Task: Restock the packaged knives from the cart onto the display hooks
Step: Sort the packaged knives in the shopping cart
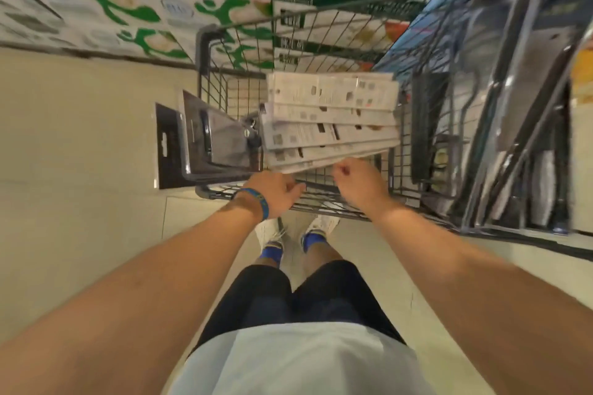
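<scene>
- Many white and green boxes [134, 3] are standing stacked behind the cart.
- One display rack [519, 106] is standing just beside the cart on the right, and long knife packs are hanging on it.
- One wire cart [203, 51] is standing in front of the person.
- Several packaged knives [333, 115] in white cards are lying fanned in a stack inside the cart.
- Two dark packs [205, 144] are leaning over its left rim.
- Left hand [276, 192] is reaching to the near rim, fingers a little bent; I cannot tell if it is holding anything.
- Right hand [356, 183] is curling its fingers at the lowest card's edge; blur is hiding any grip.
- One blue wristband [260, 202] is sitting on the left wrist.
</scene>
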Demonstrator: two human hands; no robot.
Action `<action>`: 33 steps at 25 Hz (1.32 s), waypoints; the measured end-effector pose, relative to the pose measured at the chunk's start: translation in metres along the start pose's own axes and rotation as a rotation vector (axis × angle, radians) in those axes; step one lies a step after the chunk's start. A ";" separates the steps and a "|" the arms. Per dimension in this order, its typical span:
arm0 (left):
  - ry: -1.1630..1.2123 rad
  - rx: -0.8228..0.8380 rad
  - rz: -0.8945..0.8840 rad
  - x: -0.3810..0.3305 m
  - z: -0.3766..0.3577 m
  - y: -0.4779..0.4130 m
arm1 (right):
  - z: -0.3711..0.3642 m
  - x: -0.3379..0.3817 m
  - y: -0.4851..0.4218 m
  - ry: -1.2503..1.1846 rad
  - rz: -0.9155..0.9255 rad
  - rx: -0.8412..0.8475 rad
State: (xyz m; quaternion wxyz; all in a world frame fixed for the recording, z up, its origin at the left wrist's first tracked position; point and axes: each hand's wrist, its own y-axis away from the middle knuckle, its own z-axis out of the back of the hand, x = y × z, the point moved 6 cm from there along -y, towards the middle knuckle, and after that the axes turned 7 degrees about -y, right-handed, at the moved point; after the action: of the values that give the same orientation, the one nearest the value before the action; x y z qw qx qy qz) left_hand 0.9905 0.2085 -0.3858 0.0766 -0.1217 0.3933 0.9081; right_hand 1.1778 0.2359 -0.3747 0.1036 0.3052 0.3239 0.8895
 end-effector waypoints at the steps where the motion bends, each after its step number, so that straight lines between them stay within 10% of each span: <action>1: 0.005 -0.016 -0.011 0.000 -0.003 -0.004 | -0.007 -0.003 -0.019 0.082 -0.004 0.033; 15: 0.069 -0.124 0.018 0.012 -0.011 -0.008 | -0.126 0.013 -0.163 0.700 0.391 -0.048; 19: 0.069 -0.145 0.018 0.014 -0.009 -0.008 | -0.091 -0.004 -0.187 0.539 0.148 -0.187; 33: 0.069 -0.222 -0.019 0.012 -0.006 -0.007 | 0.000 0.047 -0.139 -0.161 0.189 -0.358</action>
State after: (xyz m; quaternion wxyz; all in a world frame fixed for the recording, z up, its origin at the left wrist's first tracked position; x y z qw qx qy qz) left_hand 0.9817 0.2090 -0.3980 0.0576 -0.1646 0.2917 0.9405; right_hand 1.1382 0.3604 -0.4410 0.0977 0.3810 0.1215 0.9113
